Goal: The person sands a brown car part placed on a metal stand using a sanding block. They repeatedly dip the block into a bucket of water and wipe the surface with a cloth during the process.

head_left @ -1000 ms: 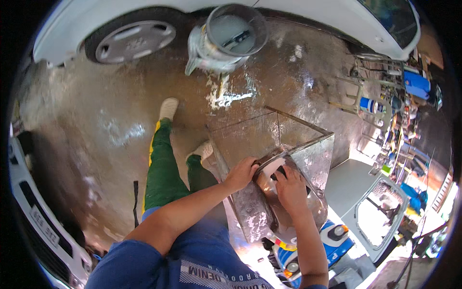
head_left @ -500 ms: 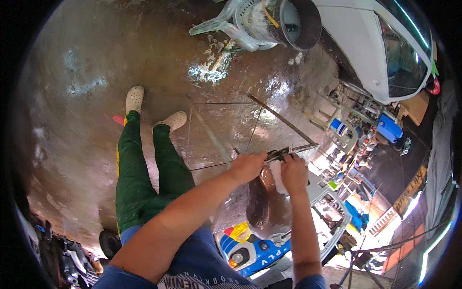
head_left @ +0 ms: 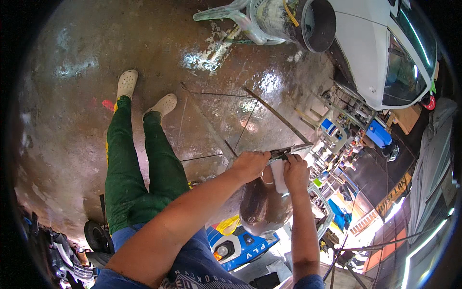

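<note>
Visibly, the brown shell [head_left: 263, 208] is clasped by the left hand [head_left: 251, 166]; the right hand's [head_left: 296, 174] grip cannot be told

The bare left forearm [head_left: 175, 221] slants up and rightward to the left hand [head_left: 250, 165], its fingers [head_left: 264, 157] curled; the right forearm [head_left: 304, 238] rises nearly straight to the right hand [head_left: 295, 173], bent downward (both palms are hidden).

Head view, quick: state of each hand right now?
Left hand: curled at the edge of the glossy brown part; grip cannot be told.
Right hand: curled at its white patch; whether holding anything cannot be told.
</note>
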`<state>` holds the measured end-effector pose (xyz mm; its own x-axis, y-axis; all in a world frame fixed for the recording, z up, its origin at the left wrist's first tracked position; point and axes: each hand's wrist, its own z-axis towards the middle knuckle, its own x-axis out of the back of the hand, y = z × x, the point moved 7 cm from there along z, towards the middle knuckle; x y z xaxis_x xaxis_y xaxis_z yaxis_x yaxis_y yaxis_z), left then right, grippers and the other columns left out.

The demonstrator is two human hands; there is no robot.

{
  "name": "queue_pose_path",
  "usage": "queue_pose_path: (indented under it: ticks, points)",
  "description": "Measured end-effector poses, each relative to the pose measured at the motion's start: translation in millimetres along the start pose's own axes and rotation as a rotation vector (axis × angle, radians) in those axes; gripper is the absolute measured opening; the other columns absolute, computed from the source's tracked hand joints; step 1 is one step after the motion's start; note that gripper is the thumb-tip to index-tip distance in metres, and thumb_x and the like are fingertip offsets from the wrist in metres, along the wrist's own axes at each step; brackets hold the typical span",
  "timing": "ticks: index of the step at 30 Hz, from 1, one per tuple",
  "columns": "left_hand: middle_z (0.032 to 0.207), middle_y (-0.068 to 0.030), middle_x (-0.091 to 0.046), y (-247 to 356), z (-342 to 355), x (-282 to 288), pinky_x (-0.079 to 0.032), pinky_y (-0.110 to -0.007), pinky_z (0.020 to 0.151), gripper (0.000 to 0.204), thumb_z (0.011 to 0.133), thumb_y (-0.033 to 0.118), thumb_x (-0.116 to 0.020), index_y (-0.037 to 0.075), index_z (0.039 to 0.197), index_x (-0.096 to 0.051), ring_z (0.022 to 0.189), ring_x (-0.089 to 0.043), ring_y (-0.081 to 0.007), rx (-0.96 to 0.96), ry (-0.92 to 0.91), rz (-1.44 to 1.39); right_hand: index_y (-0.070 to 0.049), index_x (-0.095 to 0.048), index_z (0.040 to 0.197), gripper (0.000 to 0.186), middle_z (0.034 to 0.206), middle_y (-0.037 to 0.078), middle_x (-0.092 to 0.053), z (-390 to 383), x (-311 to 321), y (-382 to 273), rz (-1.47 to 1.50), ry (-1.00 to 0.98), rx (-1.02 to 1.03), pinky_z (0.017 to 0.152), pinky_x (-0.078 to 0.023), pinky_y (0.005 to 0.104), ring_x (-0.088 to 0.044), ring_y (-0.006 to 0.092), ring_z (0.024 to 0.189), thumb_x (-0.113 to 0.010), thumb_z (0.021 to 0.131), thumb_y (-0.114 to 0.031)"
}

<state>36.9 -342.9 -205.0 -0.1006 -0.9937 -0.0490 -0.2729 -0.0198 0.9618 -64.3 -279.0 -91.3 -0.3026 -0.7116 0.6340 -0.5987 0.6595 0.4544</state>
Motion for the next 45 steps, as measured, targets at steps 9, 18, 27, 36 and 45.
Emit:
queue_pose_path:
  ticks: [9,18,27,36,45]
  points:
    - [0.1,-0.0245,-0.073,2,-1,1,-0.059,-0.052,0.085,0.019,0.096,0.015,-0.056,0.0,0.107,-0.059,0.1,-0.073,-0.0426,-0.017,0.028,-0.047,-0.009,-0.073,0.115,0.026,0.118,0.016,-0.07,-3,-10,-1,-0.027,0.068,0.106,0.087,-0.055,0.056,-0.066,0.0398,0.103,-0.063,0.092,-0.015]
    - [0.1,-0.0233,-0.073,-1,1,-3,-0.059,-0.05,0.085,0.02,0.09,0.011,-0.062,0.001,0.108,-0.059,0.099,-0.074,-0.0392,-0.017,0.046,0.004,-0.01,-0.072,0.114,0.025,0.12,0.016,-0.07,-11,-12,-11,-0.08,0.082,0.165,0.084,-0.055,0.0562,-0.067,0.0403,0.1,-0.063,0.092,-0.015]
    - [0.099,-0.0245,-0.072,3,0,2,-0.058,-0.053,0.085,0.016,0.095,0.013,-0.057,0.0,0.103,-0.059,0.099,-0.072,-0.0429,0.026,0.035,-0.02,-0.007,-0.072,0.109,0.021,0.109,0.018,-0.072,-29,3,-34,-0.12,0.283,0.294,0.082,-0.057,0.0552,-0.067,0.0433,0.091,-0.065,0.092,-0.018]
    - [0.099,-0.0233,-0.072,2,-1,-1,-0.058,-0.052,0.085,0.017,0.094,0.014,-0.059,0.0,0.103,-0.06,0.097,-0.072,-0.0426,-0.015,0.099,0.002,-0.004,-0.072,0.113,0.027,0.117,0.019,-0.07,-31,0,-27,-0.008,0.229,0.293,0.084,-0.057,0.0562,-0.066,0.0447,0.095,-0.064,0.09,-0.016]
    - [0.106,-0.0233,-0.071,5,1,0,-0.059,-0.049,0.084,0.022,0.092,0.012,-0.061,0.0,0.109,-0.059,0.102,-0.072,-0.0408,0.03,-0.015,0.07,-0.007,-0.073,0.11,0.023,0.115,0.017,-0.069,-16,-7,2,0.076,0.166,0.187,0.083,-0.056,0.0547,-0.068,0.0401,0.098,-0.062,0.092,-0.015]
